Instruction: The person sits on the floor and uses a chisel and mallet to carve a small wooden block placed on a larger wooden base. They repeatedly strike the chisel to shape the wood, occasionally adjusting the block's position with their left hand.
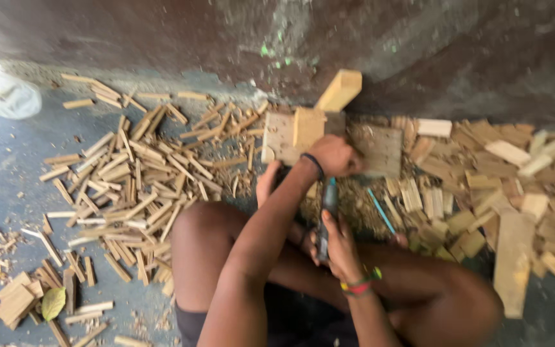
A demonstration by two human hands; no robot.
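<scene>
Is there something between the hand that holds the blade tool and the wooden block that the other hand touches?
Nothing visible blocks it. The right hand grips a dark tool that points up toward the wooden block, where the left hand rests. Only loose chips and shavings lie on the ground between them. The picture is blurred.

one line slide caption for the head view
Seated on the floor, left hand on a wood block, right hand gripping a dark-handled tool, split sticks around.
</scene>
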